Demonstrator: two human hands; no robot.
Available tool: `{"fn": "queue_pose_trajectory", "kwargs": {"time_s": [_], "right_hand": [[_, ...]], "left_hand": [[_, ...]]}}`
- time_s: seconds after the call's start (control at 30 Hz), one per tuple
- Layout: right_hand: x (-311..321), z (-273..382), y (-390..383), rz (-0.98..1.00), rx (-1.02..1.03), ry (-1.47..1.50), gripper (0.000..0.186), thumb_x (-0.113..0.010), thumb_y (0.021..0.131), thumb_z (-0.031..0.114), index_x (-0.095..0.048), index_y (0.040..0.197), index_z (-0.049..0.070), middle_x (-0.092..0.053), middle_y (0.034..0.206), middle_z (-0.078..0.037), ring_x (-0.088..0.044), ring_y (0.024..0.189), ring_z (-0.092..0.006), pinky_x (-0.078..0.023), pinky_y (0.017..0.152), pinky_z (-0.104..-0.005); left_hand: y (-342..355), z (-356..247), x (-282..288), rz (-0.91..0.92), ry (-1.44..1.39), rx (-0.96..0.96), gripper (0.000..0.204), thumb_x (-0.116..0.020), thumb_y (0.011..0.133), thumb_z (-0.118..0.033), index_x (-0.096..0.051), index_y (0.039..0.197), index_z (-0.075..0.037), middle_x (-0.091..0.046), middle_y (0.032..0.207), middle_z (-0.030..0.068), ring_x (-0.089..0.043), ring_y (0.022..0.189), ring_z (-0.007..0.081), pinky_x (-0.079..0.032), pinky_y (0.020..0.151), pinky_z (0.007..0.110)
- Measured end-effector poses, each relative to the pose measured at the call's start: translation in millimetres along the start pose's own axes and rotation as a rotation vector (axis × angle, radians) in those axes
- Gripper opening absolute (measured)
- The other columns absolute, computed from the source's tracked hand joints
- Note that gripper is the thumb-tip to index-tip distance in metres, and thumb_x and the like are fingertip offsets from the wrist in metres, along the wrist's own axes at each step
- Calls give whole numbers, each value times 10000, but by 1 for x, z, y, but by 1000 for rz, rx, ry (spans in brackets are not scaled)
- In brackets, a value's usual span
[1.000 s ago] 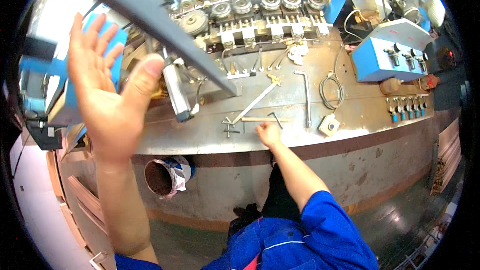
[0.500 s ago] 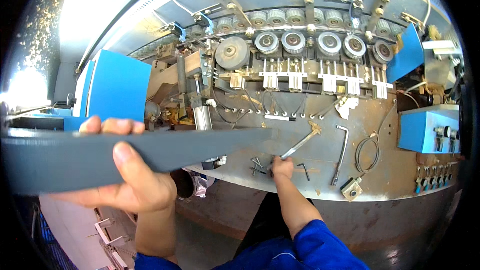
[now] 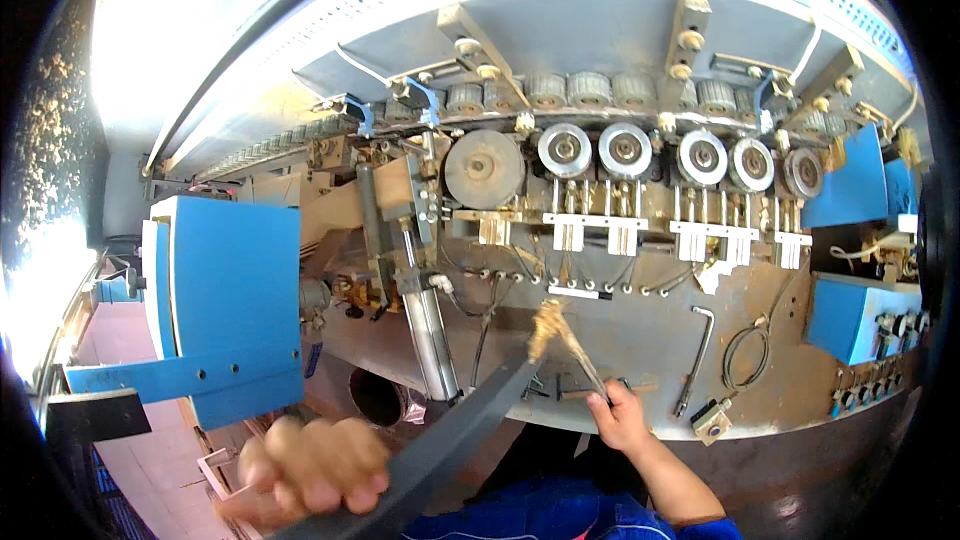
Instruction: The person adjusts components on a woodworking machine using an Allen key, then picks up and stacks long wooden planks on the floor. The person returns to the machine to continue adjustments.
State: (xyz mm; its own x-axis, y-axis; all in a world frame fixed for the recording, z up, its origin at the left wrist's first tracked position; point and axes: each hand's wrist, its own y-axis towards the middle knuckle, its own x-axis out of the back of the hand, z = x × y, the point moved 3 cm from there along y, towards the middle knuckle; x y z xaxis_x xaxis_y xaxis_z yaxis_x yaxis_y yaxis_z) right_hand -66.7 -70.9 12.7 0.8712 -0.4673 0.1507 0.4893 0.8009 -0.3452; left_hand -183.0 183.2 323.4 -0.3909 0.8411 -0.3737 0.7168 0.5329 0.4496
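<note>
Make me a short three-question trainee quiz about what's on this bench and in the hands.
1. Which hand holds the metal rod with the clumpy yellow-brown end?
2. True or false: the L-shaped silver metal wrench lies left of the coiled grey cable.
3. The left hand grips: (a) a red bucket, (b) a long dark grey bar, (c) a white cloth?
Key: 1. The right hand. 2. True. 3. b.

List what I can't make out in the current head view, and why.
All in the head view:
Left hand: blurred, so finger placement is unclear.
Dark bar: near end cut off by the lower edge.
Stick-like tool: grip end hidden by the right hand.
Fittings on the right-hand blue box: too small for detail.
</note>
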Motion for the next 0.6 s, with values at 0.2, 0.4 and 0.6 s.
{"fn": "queue_pose_trajectory", "kwargs": {"time_s": [0.2, 0.4, 0.6], "right_hand": [[-20, 103, 115, 8, 477, -183, 363, -769, 891, 378, -587, 760, 94, -642, 736, -104, -641, 625, -346, -515, 561, -418], [-24, 145, 159, -75, 731, -337, 360, -813, 820, 403, -600, 756, 121, -568, 691, -48, -596, 581, -274, -484, 534, -386], [-22, 179, 180, -144, 599, -311, 737, -844, 790, 315, -521, 1364, -15, -568, 1334, -223, -528, 1232, -415, -401, 1051, -514]], "left_hand": [[0, 90, 64, -663, 363, 407, 601, -660, 981, -237, -465, 1494, 7, -622, 1363, 202, -607, 1250, 309, -484, 1052, 474], [38, 50, 93, -336, 734, 879, 227, -792, 895, -26, -682, 1092, 1, -774, 926, 119, -729, 794, 130, -574, 683, 259], [92, -25, 39, -481, 1600, -3, 231, -783, 918, -169, -623, 971, -11, -743, 926, 173, -688, 802, 222, -548, 753, 325]]}}
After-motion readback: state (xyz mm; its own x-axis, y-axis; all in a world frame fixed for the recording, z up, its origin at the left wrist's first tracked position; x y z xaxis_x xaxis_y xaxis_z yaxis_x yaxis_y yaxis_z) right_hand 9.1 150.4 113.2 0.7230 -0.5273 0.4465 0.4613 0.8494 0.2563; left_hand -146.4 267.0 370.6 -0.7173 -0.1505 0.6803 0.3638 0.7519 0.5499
